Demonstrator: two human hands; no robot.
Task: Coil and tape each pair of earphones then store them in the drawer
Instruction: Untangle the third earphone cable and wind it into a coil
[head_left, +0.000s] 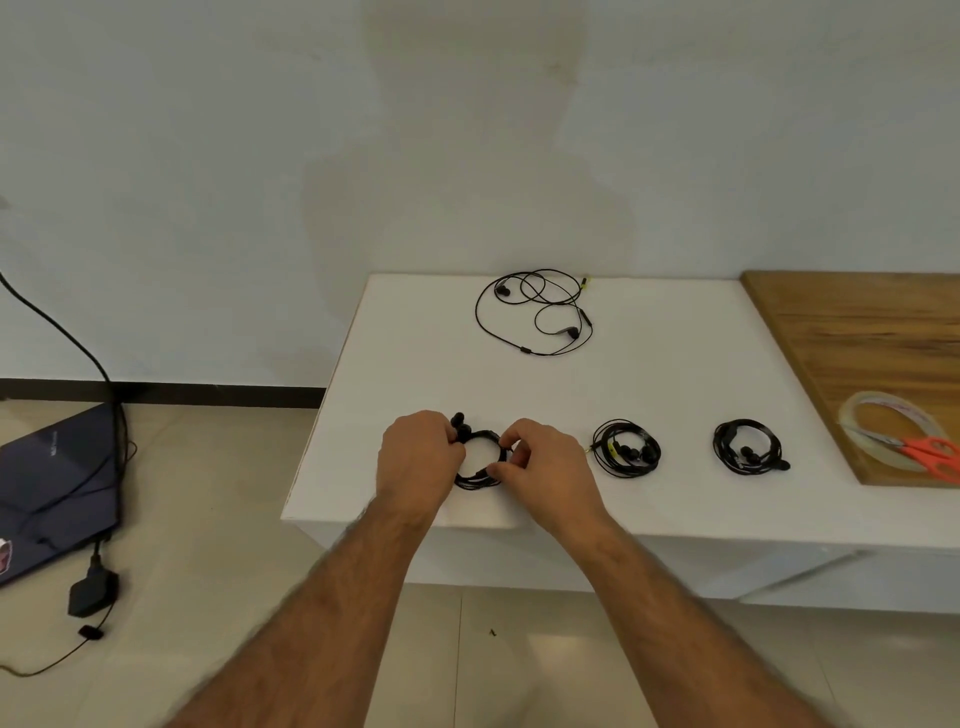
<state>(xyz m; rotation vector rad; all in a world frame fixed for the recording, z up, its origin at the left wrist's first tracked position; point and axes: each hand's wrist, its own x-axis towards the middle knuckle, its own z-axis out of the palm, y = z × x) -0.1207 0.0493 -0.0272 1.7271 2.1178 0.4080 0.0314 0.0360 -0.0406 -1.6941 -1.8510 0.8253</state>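
White table: low block against a pale wall, bearing four sets of black earphones.
Held coil: black earphones wound into a ring at the table's near left edge, between both hands; two earbuds stick up at its upper left.
Left hand: knuckles up, fingers curled round the left side of the held coil, gripping it.
Right hand: fingers bent, thumb and fingertips pinching the right side of the same coil; whether any tape is under them cannot be told.
Middle coil: wound earphones lying flat just right of the right hand, apart from it; a yellowish plug part shows on its left side.
Right coil: another wound set, further right, near the table's right side.
Loose earphones: uncoiled, spread in open loops at the far side of the table, well apart from the hands.
Wood board: brown, beside the table on the right.
Tape roll: clear, lying flat on the board.
Scissors: orange handles, resting across the tape roll.
Laptop: dark, on the tiled floor at left, with a black cable and charger brick beside it.
Drawer: not visible.
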